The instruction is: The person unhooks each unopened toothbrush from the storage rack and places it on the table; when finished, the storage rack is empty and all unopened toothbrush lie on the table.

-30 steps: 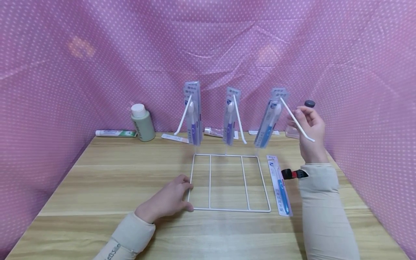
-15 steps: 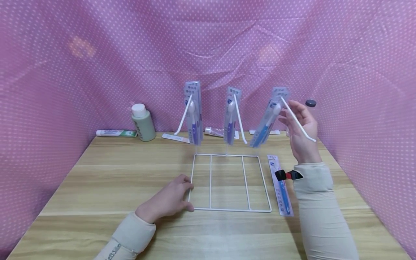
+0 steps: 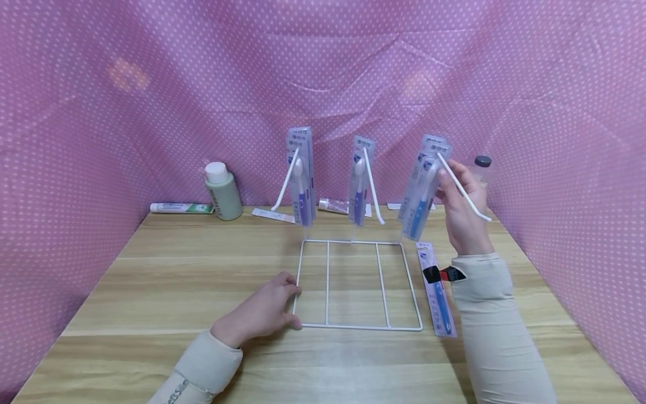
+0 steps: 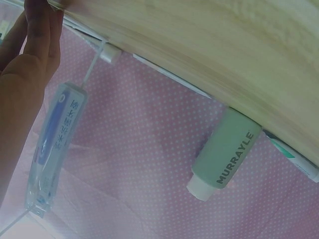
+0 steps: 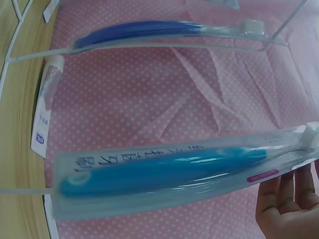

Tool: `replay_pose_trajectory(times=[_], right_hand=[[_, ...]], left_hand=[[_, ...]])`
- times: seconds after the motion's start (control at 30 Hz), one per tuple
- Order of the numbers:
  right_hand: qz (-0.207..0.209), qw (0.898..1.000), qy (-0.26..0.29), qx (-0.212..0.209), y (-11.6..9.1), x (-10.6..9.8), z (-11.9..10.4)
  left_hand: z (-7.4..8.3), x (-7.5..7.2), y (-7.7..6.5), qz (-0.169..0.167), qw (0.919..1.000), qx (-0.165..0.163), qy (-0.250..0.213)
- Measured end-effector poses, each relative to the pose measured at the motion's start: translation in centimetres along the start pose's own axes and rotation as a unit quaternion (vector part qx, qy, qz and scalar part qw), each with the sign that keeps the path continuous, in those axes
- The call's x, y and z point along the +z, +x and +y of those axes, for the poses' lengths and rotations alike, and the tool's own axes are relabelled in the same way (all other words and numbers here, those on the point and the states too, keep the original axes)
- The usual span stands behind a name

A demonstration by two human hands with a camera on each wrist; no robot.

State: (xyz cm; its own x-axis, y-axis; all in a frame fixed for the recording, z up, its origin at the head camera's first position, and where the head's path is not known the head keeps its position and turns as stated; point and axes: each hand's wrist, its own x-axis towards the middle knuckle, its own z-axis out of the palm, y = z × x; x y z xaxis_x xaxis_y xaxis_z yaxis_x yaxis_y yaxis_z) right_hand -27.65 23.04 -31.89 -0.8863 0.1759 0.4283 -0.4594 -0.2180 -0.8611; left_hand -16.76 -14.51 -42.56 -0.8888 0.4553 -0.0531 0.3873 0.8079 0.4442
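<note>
My right hand (image 3: 465,207) is raised at the right hook (image 3: 463,188) of a white wire display rack (image 3: 358,327). Its thumb and fingers pinch the edge of the front packaged toothbrush (image 3: 420,210), a blue one hanging there; more packs hang behind it. In the right wrist view, fingers (image 5: 286,196) show behind the clear pack near the brush head. My left hand (image 3: 264,308) rests at the left side of the rack's base, relaxed fingers and thumb touching the wire. Purple packaged toothbrushes hang on the middle hook (image 3: 373,188) and the left hook (image 3: 285,179).
Another blue packaged toothbrush (image 3: 436,297) lies on the table right of the base. Along the back stand a green bottle (image 3: 224,196) and a black-capped clear bottle (image 3: 483,163). Toothpaste tubes lie there too, one green and white (image 3: 181,208), one pinkish (image 3: 333,206). A pink dotted curtain (image 3: 323,84) surrounds the table.
My right hand has moved left to the packs on the right hook. The front blue toothbrush pack has swung and come forward, apart from those behind. My left hand has stayed put.
</note>
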Motion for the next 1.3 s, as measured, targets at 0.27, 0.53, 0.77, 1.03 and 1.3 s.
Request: replay_pose_trajectory(times=[0.27,0.53,0.77,1.03,1.3], right_hand=[[0.026,0.999,-0.016,-0.013,-0.2,0.6,-1.1],[0.013,0.998,-0.040,-0.049,-0.6,0.0,-2.0],[-0.059,0.996,-0.046,-0.055,-1.3,-1.7,-3.9],[-0.130,0.986,-0.096,-0.047,-2.9,-3.1,-6.9],[-0.219,0.967,-0.124,-0.050,-4.4,-4.8,-9.7]], left_hand=[[0.0,0.0,-0.1,0.002,1.0000,0.000,0.000],[-0.1,0.3,0.0,0.006,1.0000,0.003,-0.001],[0.0,0.4,0.0,0.005,1.0000,0.002,-0.003],[-0.1,0.4,-0.2,0.005,1.0000,0.004,0.003],[0.2,0.3,-0.3,0.002,1.0000,0.000,-0.005]])
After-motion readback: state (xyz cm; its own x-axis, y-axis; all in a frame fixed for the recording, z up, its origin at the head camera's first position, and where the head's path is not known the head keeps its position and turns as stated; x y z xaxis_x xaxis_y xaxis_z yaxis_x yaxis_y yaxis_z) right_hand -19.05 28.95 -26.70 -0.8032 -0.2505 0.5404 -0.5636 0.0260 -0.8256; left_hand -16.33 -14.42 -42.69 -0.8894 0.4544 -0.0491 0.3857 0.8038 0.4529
